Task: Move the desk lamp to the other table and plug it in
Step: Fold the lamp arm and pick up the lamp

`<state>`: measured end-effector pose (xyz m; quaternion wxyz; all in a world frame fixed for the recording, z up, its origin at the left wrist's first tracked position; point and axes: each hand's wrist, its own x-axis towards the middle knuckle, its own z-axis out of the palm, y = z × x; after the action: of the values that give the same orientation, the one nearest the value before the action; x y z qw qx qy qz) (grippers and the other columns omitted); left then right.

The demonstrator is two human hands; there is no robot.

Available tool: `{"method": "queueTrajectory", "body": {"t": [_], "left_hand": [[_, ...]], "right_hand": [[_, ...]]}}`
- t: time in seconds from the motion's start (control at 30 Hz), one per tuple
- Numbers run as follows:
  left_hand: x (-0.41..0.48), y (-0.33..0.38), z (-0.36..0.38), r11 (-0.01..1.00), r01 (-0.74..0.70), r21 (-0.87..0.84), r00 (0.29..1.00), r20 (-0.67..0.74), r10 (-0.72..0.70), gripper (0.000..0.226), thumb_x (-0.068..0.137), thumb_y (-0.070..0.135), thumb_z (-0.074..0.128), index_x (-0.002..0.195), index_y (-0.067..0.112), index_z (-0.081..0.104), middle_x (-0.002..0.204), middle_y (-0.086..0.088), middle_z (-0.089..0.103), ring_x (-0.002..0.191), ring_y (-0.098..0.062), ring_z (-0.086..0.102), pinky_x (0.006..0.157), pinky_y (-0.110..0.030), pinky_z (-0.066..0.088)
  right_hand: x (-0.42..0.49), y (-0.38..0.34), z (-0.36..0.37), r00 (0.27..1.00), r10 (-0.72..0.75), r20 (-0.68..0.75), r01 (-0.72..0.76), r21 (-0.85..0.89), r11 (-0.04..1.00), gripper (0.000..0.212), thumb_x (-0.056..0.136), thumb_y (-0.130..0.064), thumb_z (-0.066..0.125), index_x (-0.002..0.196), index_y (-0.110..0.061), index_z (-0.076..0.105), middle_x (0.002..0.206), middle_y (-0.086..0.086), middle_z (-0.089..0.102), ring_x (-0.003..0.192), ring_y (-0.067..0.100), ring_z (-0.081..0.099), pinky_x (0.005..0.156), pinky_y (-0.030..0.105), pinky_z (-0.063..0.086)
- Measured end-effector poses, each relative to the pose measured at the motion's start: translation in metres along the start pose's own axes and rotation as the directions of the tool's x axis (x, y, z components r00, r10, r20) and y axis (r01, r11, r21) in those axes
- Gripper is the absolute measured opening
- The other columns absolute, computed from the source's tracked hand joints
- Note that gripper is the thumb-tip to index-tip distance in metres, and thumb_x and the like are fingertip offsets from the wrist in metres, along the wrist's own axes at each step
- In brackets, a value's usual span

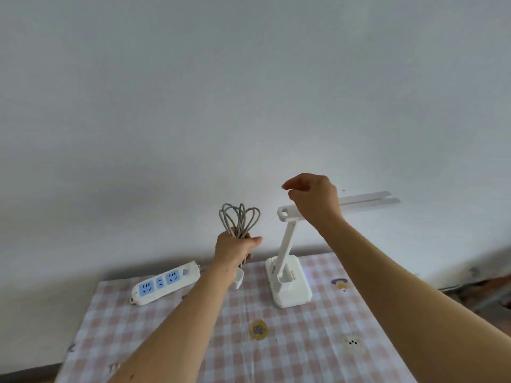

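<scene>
A white desk lamp (289, 288) stands upright on the checked table (298, 352), its base near the far edge and its long flat head (365, 199) pointing right. My right hand (313, 201) hovers over the near end of the lamp head with fingers loosely curled, thumb and forefinger slightly apart, gripping nothing. My left hand (235, 251) is raised left of the lamp and shut on the coiled grey cable (240, 218), whose loops stick up above my fist. A white plug (238, 280) hangs below that hand.
A white power strip (166, 283) with blue sockets lies at the table's far left corner. The table stands against a plain white wall. Dark floor shows to the left and right of the table.
</scene>
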<state>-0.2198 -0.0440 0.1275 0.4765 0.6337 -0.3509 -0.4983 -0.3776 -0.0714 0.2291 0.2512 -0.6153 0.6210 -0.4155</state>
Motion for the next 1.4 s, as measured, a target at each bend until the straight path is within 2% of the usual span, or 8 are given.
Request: {"method": "queueTrajectory", "body": {"t": [0.07,0.2,0.33,0.5,0.8,0.97,1.27,1.4], "left_hand": [[0.003,-0.005,0.016,0.999,0.042,-0.031,0.999,-0.006,-0.042,0.027,0.067,0.005,0.082,0.065,0.013,0.056,0.053,-0.001,0.056,0.042,-0.011,0.052,0.059,-0.029,0.052],[0.013,-0.014,0.043,0.996,0.085,-0.003,0.996,0.041,-0.084,0.024,0.064,-0.005,0.079,0.076,0.013,0.070,0.065,-0.004,0.067,0.048,-0.011,0.058,0.047,-0.018,0.047],[0.023,-0.020,0.060,0.992,0.128,0.004,0.989,0.072,-0.128,0.033,0.060,-0.006,0.080,0.091,0.004,0.072,0.080,-0.014,0.071,0.068,-0.024,0.063,0.061,-0.027,0.048],[0.033,-0.021,0.070,0.991,0.124,-0.055,0.983,0.143,-0.115,0.043,0.060,-0.009,0.080,0.095,0.013,0.073,0.089,-0.003,0.074,0.069,-0.019,0.063,0.072,-0.031,0.050],[0.036,-0.022,0.086,0.997,0.057,-0.055,0.975,0.218,-0.044,0.041,0.056,-0.002,0.084,0.094,0.011,0.073,0.086,-0.004,0.075,0.078,-0.019,0.070,0.075,-0.029,0.055],[0.036,-0.028,0.091,0.994,0.086,-0.068,0.981,0.182,-0.072,0.046,0.047,0.018,0.084,0.090,0.010,0.071,0.064,-0.002,0.065,0.060,-0.020,0.054,0.064,-0.030,0.037],[0.049,-0.034,0.084,0.993,0.089,-0.083,0.976,0.208,-0.070,0.053,0.042,0.016,0.084,0.093,0.009,0.072,0.072,-0.005,0.071,0.069,-0.022,0.064,0.071,-0.035,0.048],[0.049,-0.037,0.085,0.994,0.083,-0.074,0.973,0.222,-0.064,0.058,0.037,0.021,0.085,0.093,0.009,0.072,0.076,-0.007,0.071,0.071,-0.024,0.063,0.072,-0.037,0.047]], "right_hand": [[0.002,0.009,-0.007,1.000,-0.010,-0.001,0.010,-0.093,0.996,0.028,0.080,-0.008,0.055,0.089,-0.027,0.074,0.086,-0.014,0.062,0.081,0.008,0.058,0.069,0.019,0.043],[0.006,0.035,-0.020,0.999,-0.037,-0.012,0.033,-0.240,0.970,0.026,0.087,-0.014,0.054,0.101,-0.028,0.070,0.111,-0.005,0.065,0.098,0.016,0.057,0.085,0.028,0.044],[0.016,0.060,-0.033,0.994,-0.107,-0.037,0.084,-0.387,0.918,0.027,0.095,-0.024,0.050,0.116,-0.024,0.066,0.131,-0.002,0.060,0.130,0.018,0.043,0.110,0.035,0.029],[0.028,0.083,-0.039,0.999,-0.011,0.030,0.025,-0.493,0.870,0.037,0.099,-0.039,0.039,0.131,-0.030,0.055,0.150,0.001,0.041,0.145,0.020,0.021,0.118,0.044,0.012],[0.036,0.099,-0.028,0.997,0.017,0.075,0.019,-0.460,0.888,0.037,0.099,-0.039,0.032,0.107,-0.030,0.067,0.114,-0.008,0.060,0.138,0.020,0.030,0.117,0.046,0.009],[0.039,0.100,-0.024,0.996,0.008,0.089,0.034,-0.462,0.886,0.040,0.100,-0.039,0.029,0.107,-0.027,0.066,0.119,-0.007,0.059,0.141,0.021,0.027,0.118,0.045,0.007],[0.043,0.097,-0.009,0.997,0.014,0.081,0.023,-0.439,0.898,0.039,0.099,-0.039,0.032,0.099,-0.020,0.066,0.113,-0.004,0.063,0.134,0.022,0.036,0.117,0.048,0.008],[0.046,0.103,-0.008,0.997,0.049,0.060,-0.022,-0.388,0.921,0.038,0.099,-0.038,0.034,0.079,-0.018,0.058,0.090,-0.005,0.057,0.119,0.023,0.046,0.114,0.049,0.016]]}}
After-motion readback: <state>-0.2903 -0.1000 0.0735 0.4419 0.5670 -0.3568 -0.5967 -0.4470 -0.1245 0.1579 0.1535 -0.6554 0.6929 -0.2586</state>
